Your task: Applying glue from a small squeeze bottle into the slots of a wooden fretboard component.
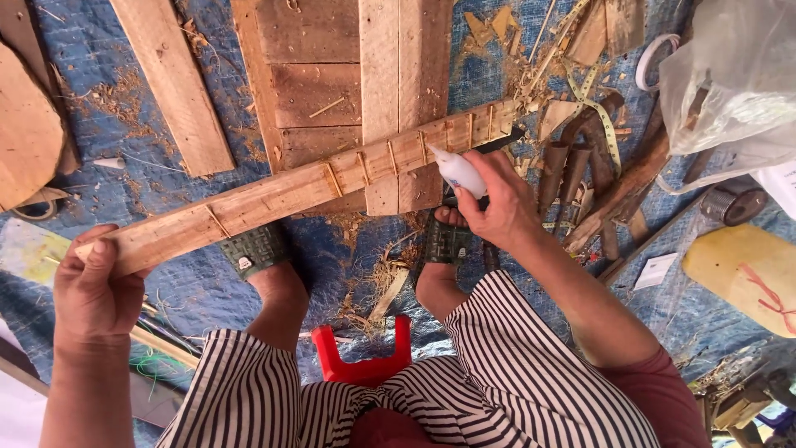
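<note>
Closest to me is the red stool (365,361) between my knees, and my two feet in green sandals (257,249) on the blue tarp (199,286). My hands are well apart. My left hand (93,294) is closed around the near end of the long strip (274,195), thumb on top, and keeps it raised across my legs. My right hand (497,203) is closed around a small white bottle (458,172), and its tip touches the strip beside one of the thin cross slots.

The strip runs from my left hand up to the right, and its far end lies over the wide boards (356,91). Beyond these are a loose plank (174,83), shavings, a tape measure (601,108) and a plastic bag (730,75).

I think the risk is here: I hold the strip at one end only, so it can turn or dip if my left grip loosens, and then the tip misses the slot. If I squeeze too hard, the liquid can run over the face of the wood. The shavings are near and can stick to a wet place.
</note>
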